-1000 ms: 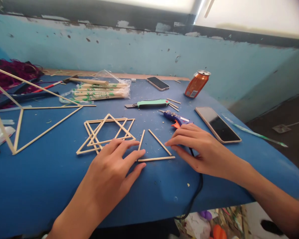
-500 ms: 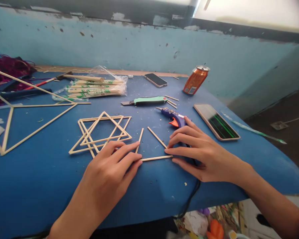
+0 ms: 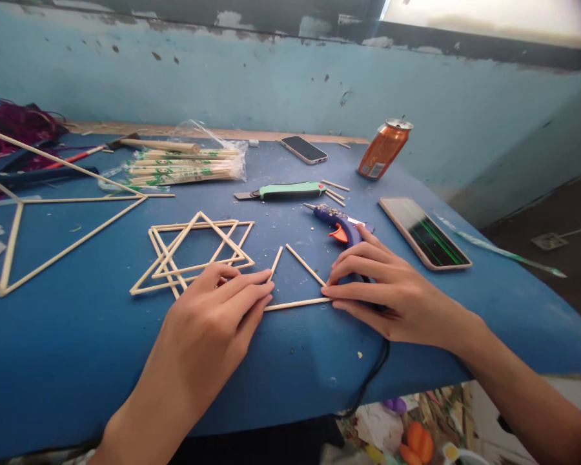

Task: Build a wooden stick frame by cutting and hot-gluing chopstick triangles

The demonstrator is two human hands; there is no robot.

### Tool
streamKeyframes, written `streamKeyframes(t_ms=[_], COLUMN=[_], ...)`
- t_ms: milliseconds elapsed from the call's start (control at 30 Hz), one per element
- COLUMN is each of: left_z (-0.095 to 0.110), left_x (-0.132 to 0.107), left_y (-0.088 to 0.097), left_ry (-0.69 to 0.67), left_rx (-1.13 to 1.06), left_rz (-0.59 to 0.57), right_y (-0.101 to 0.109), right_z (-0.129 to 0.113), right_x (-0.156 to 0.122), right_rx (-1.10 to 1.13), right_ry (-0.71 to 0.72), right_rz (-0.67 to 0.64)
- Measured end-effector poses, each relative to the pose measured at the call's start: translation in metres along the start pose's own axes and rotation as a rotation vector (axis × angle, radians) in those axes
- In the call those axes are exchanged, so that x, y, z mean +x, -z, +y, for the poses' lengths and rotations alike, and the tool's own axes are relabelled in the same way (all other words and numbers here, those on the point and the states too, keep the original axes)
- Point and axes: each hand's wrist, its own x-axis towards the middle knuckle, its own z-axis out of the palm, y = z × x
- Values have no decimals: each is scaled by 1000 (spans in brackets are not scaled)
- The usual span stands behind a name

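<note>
Three loose bamboo sticks lie as an unclosed triangle on the blue table (image 3: 77, 361): a bottom stick (image 3: 295, 303), a right slanted stick (image 3: 306, 265) and a short left slanted stick (image 3: 275, 261). My left hand (image 3: 213, 323) lies flat with its fingers stretched, the fingertips touching the left ends of the bottom and left sticks. My right hand (image 3: 387, 290) has curled fingers. Its thumb and forefinger pinch the right end of the bottom stick where it meets the right slanted stick.
A blue glue gun (image 3: 336, 225) lies just behind my right hand, its black cable dropping over the table's front edge. Near it are a phone (image 3: 425, 232), a second phone (image 3: 304, 148), an orange can (image 3: 385, 148), a green knife (image 3: 285, 190), bagged sticks (image 3: 188, 168), stacked stick triangles (image 3: 193, 248) and a large stick frame (image 3: 72, 242).
My right fingers have closed on the right corner of the sticks and nudged the bottom stick slightly left. My left fingers slid onto the sticks' left ends.
</note>
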Motion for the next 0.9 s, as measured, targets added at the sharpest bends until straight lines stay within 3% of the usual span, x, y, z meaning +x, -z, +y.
streamKeyframes(t_ms=[700,800,900], left_z=[-2,1,1], left_x=[1,0,-7], left_y=[2,12,25], left_ry=[-30,0,58], left_rx=[-28,-6,26], left_rz=[3,36,109], right_y=[-1,2,4], right_z=[4,5,6], right_x=[-2,-5,-8], right_rx=[29,56,74], right_ry=[35,19,-60], right_rz=[26,103,264])
